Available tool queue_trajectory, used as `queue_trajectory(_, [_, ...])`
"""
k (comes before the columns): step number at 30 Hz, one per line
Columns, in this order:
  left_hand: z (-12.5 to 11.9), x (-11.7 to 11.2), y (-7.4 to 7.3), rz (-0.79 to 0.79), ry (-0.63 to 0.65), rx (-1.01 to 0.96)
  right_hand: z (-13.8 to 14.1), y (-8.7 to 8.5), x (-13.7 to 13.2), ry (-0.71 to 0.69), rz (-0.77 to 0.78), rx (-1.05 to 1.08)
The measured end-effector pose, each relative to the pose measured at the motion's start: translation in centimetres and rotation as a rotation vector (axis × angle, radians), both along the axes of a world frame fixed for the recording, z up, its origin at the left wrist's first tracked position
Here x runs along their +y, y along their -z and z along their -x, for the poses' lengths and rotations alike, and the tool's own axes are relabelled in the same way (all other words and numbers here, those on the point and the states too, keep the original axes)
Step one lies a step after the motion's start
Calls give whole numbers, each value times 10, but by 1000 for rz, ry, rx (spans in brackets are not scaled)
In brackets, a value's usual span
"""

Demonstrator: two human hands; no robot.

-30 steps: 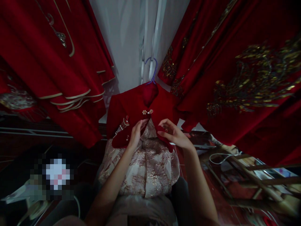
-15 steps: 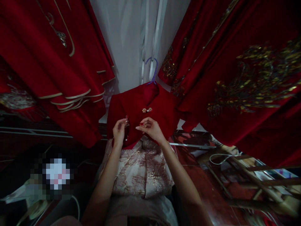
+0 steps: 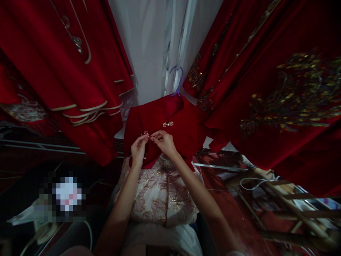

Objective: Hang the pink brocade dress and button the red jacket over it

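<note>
A red garment [image 3: 186,124] on a purple hanger [image 3: 180,76] lies spread in front of me, across a gold-patterned cloth on my lap. A flower-shaped beaded fastener [image 3: 167,124] is joined near its collar. Below that, my left hand [image 3: 137,149] pinches a beaded fastener [image 3: 146,133] at the left front edge. My right hand [image 3: 166,143] meets it, thumb and fingertips closed on a small beaded piece on the opposite edge. The fingertips nearly touch, and they partly hide both small pieces. Another bead [image 3: 144,158] shows below my left hand.
Red garments with pale piping [image 3: 93,106] hang at left, and red ones with gold embroidery [image 3: 293,96] at right. Behind stands a pale panel [image 3: 144,46]. A wooden rack [image 3: 295,209] is at lower right, and a blurred-out patch [image 3: 66,193] at lower left.
My right hand has moved left and slightly up with its beaded piece, closing the gap to my left hand. The whole view has shifted a little.
</note>
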State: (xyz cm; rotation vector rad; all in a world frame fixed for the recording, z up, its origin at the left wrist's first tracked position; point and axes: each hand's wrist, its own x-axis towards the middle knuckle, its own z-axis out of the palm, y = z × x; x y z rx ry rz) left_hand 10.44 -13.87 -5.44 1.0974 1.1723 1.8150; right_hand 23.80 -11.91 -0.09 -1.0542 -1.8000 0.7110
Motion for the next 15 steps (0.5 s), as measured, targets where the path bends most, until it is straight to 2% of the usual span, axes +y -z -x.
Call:
queue_trajectory(7, [-1,-2,-5,-9,-20,62,8,-2,-1,24,-39,-20])
queue_trajectory(15, [9,1,-5,-22,-103,335,12,2,-2,50,-117,-85])
